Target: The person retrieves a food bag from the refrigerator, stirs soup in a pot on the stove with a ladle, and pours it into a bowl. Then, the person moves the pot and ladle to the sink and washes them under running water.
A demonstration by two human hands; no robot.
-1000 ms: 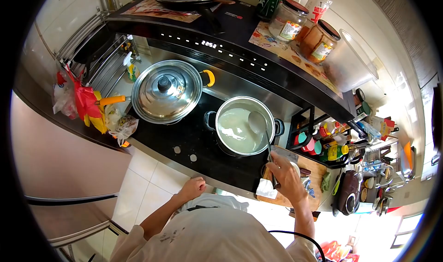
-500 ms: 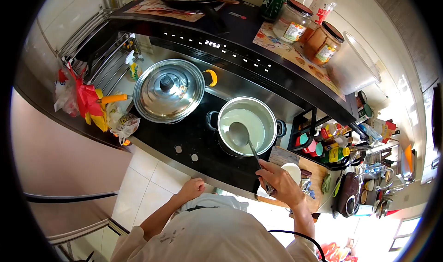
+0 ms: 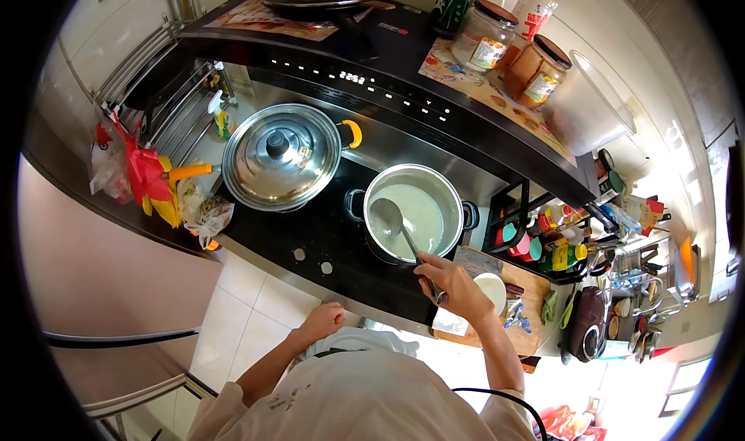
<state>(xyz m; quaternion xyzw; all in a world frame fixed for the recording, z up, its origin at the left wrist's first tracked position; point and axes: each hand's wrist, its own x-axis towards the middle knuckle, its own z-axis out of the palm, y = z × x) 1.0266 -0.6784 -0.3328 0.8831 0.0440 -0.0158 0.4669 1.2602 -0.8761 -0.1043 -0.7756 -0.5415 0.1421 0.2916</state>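
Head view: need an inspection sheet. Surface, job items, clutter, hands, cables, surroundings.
Surface: black cooktop, bearing an open pot and a lidded pan.
Job items: ladle, its bowl inside the open pot, over or in pale liquid; exact depth unclear.
Clutter: white bowl and wooden board right of the cooktop; red bag at the left.
Hands: right hand grips the ladle's handle; left hand curled near the counter's front edge, nothing seen in it.
Cables: black cable curving by the right forearm; ends not traceable.
Surroundings: black hood with lit display; jars on top.
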